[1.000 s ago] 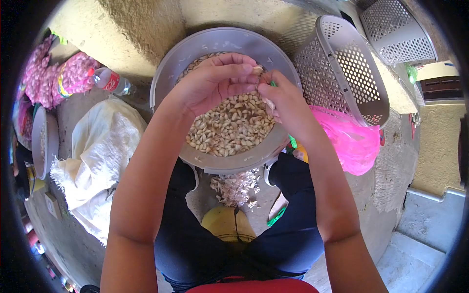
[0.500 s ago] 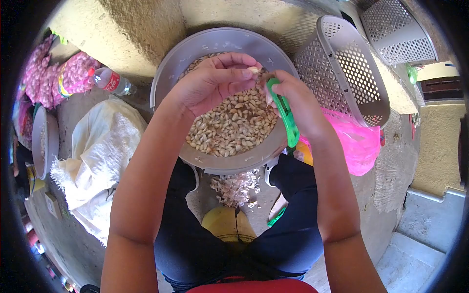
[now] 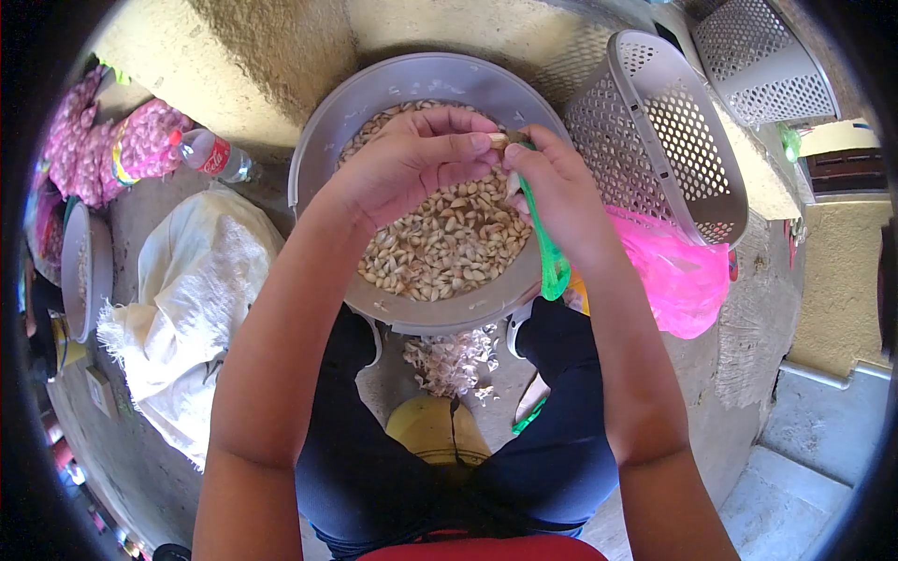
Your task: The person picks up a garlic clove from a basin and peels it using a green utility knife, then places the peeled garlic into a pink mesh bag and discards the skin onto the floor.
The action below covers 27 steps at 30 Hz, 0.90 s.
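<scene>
Clove tight in L hand, green knife tight in R hand, scant room btwn, basin rim below.

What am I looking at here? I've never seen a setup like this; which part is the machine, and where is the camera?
There is no machine at work here: these are a person's two bare hands. The camera is worn on their head, looking forward and down, so the round picture shows roughly what they see. The left hand pinches a pale clove; the right hand holds a green-handled tool, its working end hard to make out. Below is a wide grey basin holding many garlic-like cloves. Pale peelings lie on the ground between the legs, with a white sack to the left and a perforated basket to the right.
</scene>
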### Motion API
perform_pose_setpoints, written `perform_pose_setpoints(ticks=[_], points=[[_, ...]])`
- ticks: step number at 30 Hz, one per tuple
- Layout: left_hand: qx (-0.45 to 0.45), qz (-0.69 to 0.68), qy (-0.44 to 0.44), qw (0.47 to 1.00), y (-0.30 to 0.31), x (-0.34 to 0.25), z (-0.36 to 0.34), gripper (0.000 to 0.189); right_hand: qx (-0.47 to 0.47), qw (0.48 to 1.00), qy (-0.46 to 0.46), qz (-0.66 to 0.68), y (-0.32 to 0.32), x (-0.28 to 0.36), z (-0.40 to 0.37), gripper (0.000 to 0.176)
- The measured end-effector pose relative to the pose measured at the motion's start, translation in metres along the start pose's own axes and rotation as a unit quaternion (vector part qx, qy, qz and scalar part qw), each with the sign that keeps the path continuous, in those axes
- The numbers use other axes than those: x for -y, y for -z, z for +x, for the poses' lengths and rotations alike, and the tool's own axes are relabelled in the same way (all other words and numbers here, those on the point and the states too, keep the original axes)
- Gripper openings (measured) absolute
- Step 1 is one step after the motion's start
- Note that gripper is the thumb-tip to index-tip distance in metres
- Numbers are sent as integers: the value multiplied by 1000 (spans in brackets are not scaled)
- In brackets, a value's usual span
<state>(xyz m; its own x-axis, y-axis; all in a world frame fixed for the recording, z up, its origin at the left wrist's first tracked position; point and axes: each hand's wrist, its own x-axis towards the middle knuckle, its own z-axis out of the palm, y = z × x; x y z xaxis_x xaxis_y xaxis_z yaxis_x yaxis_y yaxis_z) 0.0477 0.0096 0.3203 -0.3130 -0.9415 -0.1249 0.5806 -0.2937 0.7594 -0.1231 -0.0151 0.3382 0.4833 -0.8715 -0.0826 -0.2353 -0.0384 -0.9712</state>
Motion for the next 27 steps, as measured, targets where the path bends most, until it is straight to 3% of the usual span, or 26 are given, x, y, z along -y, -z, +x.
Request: perform_pose_setpoints(ticks=[4,7,27], points=[[10,-2,-14,1000,0,3,1,17,-44,990,67,-118,-3,1,0,43],[18,-1,-23,1000,-1,6,2,17,-60,984,48,-163,-3,4,-1,52],[35,-31,-26,999,-3,6,0,16,-72,965,109,-228,-5,0,2,51]])
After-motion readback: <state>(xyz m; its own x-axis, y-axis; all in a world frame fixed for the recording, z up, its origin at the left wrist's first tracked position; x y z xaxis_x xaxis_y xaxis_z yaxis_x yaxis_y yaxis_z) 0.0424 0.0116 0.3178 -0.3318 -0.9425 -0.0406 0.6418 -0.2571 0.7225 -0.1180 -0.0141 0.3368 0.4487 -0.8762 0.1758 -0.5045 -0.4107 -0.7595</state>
